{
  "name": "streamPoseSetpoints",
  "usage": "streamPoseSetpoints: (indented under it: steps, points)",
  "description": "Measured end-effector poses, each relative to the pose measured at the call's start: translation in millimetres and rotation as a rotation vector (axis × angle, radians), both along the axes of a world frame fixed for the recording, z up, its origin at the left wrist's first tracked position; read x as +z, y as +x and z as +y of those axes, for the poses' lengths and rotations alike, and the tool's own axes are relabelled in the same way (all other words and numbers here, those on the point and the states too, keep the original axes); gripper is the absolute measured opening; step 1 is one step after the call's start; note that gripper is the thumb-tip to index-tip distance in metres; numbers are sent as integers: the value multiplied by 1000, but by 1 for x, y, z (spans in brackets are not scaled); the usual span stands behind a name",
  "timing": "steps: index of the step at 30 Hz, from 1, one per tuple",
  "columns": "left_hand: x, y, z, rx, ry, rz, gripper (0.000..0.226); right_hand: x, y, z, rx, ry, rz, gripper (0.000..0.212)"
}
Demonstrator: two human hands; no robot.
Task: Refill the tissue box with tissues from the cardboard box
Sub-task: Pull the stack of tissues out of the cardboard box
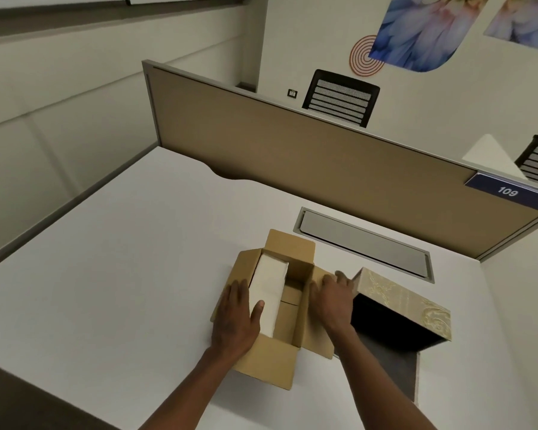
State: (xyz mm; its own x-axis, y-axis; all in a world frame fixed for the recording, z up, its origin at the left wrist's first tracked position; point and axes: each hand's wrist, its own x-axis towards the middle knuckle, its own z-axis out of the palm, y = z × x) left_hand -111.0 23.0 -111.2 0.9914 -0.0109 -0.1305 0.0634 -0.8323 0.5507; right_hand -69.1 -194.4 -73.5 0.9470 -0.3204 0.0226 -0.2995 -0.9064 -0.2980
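Observation:
An open brown cardboard box stands on the white desk in front of me, its flaps spread outward. A white stack of tissues fills its left half; the right half looks bare. My left hand lies flat on the left flap and wall, thumb touching the tissues. My right hand presses flat on the right flap. Just right of it sits the beige patterned tissue box, tipped on its side, its dark open interior facing me.
A tan partition with a blue plate marked 109 runs along the desk's far edge. A grey cable hatch is set in the desk behind the boxes. Black chair backs rise beyond the partition.

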Motion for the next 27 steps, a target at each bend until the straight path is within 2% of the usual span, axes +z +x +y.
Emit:
streamPoseSetpoints:
  steps: [1,2,4,5,10,13,17,23,25,27]
  points:
    - [-3,-2,1,-13,6,-10,75,0,3,4,15,48,-16,46]
    - [-6,-3,2,-21,11,-22,76,2,6,9,45,80,-11,58]
    - [-9,-4,4,-24,15,-44,78,6,16,15,138,48,57,82]
    - [-10,-4,4,-23,12,-50,80,8,22,15,180,15,96,87]
    - [-13,-3,3,-30,-16,-79,79,22,45,9,216,21,304,68]
    - [-13,-4,3,-51,-22,-92,76,26,51,9,172,141,333,62]
    - [-12,-3,3,-73,-13,-99,73,22,51,11,137,169,342,61]
    - [-12,-2,5,-65,4,-74,77,15,35,18,54,74,206,75]
    - [-13,-1,5,-64,7,-79,77,16,23,25,28,22,53,78]
    - [-15,-1,5,-58,11,-83,77,15,6,39,38,76,-144,72]
